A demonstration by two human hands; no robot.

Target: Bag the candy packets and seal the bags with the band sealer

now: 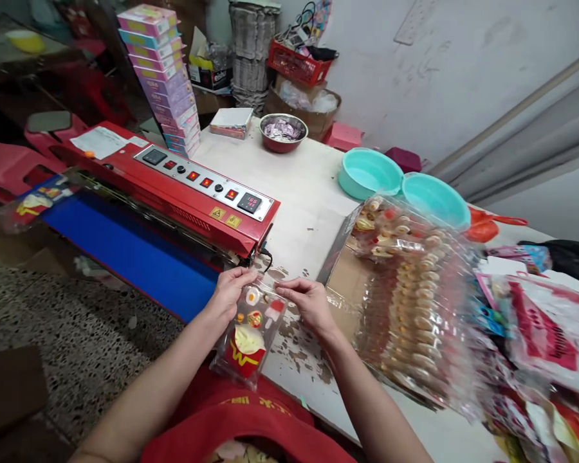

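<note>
A clear plastic bag (248, 347) holding small food-shaped pieces, among them a red fries carton, a fried egg and a pink popsicle, hangs between my hands. My left hand (230, 294) pinches its upper left edge, close to the end of the red sealing machine (207, 212). At the upper right corner of the bag, my right hand (309, 303) is closed with thumb and fingertips on the plastic. Another filled bag (33, 204) lies at the far left end of the machine's blue belt (139, 247). Right of my hands, a cardboard box (350, 276) holds rows of similar filled bags.
Two turquoise basins (370, 172) and a metal bowl (283, 130) of small packets stand farther back. Stacked boxes (166, 83) rise behind the machine. Plastic packaging (545, 321) is heaped at right. A red container (251, 431) is nearest my body.
</note>
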